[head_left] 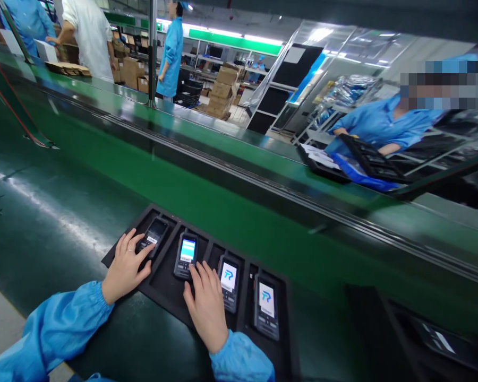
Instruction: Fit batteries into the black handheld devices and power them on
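A black foam tray [163, 291] with several compartments lies in front of me, a handheld phone in each. My left hand [126, 265], fingers spread, rests on the leftmost phone [158, 229], whose screen is dark. Beside it, the second phone [188, 249] shows a blue and white screen. My right hand [207, 302] has a fingertip at that phone's keypad, its other fingers stretched out near the third phone [229, 276]. A blue logo on white lights the third screen and that of the rightmost phone [266, 300]. Neither hand grips anything.
Another black tray [370, 318] with a dark device [438, 339] sits at the right. Beyond the green belt [123, 175] runs a metal rail [223, 170]. Across it, a co-worker in blue [386, 124] handles a black tray [370, 156]. Cardboard boxes [223, 87] are stacked behind.
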Available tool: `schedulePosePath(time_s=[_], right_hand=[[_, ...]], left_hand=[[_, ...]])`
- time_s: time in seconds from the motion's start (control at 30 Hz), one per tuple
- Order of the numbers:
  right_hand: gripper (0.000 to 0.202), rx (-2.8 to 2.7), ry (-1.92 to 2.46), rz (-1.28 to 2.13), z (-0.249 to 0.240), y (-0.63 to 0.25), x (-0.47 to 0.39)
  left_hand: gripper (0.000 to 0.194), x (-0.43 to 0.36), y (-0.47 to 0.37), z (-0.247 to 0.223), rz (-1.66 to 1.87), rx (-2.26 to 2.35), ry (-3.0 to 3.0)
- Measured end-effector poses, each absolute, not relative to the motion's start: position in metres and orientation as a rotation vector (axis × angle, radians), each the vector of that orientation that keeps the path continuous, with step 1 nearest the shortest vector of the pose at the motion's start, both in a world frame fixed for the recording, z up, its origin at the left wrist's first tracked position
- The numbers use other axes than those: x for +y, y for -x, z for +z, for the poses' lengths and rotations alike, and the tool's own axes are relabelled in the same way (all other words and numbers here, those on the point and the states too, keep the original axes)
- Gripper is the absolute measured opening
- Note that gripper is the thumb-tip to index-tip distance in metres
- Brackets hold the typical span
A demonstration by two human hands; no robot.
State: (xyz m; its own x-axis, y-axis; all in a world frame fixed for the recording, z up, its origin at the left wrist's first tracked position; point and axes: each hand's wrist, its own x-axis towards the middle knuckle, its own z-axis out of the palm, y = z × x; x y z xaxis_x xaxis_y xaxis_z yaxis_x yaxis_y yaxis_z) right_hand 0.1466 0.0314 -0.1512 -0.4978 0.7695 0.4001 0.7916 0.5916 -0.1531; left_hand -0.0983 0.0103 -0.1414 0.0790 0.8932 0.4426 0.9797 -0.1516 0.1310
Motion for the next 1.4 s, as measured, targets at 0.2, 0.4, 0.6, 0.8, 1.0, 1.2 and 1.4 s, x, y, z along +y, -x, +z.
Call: schedulePosePath(time_s=[0.2, 0.4, 0.6, 0.8, 1.0, 1.2, 1.4], right_hand=[[0.034, -2.401, 1.258, -0.083, -0.15, -0.1457, 0.0321], [0.033, -2.389, 1.276, -0.06, -0.1489, -0.1444, 0.0308], [0.032, -2.334, 1.328, 0.019, -0.1471, -0.1406, 0.0301], [0.032, -2.312, 1.31, 0.005, -0.1497, -0.14, 0.0313], [0.033, -2.329, 1.318, 0.006, -0.1492, -0.1406, 0.0315], [0.032, -2.336, 1.327, -0.008, -0.1489, -0.1401, 0.032], [0.032, -2.324, 1.307, -0.013, -0.1482, -0.1397, 0.0299]], left_hand=[[0.035, 0.0113, 0.0986, -0.1418, -0.64, -1.931, 2.162], [0.034, 0.0108, 0.0973, -0.1399, -0.658, -1.881, 2.154], [0.033, 0.0108, 0.094, -0.1383, -0.567, -1.81, 2.128], [0.032, 0.0105, 0.0918, -0.1359, -0.583, -1.803, 2.111], [0.034, 0.0099, 0.0922, -0.1383, -0.578, -1.848, 2.126], [0.034, 0.0104, 0.0921, -0.1381, -0.595, -1.85, 2.126], [0.032, 0.0085, 0.0913, -0.1382, -0.612, -1.85, 2.129]])
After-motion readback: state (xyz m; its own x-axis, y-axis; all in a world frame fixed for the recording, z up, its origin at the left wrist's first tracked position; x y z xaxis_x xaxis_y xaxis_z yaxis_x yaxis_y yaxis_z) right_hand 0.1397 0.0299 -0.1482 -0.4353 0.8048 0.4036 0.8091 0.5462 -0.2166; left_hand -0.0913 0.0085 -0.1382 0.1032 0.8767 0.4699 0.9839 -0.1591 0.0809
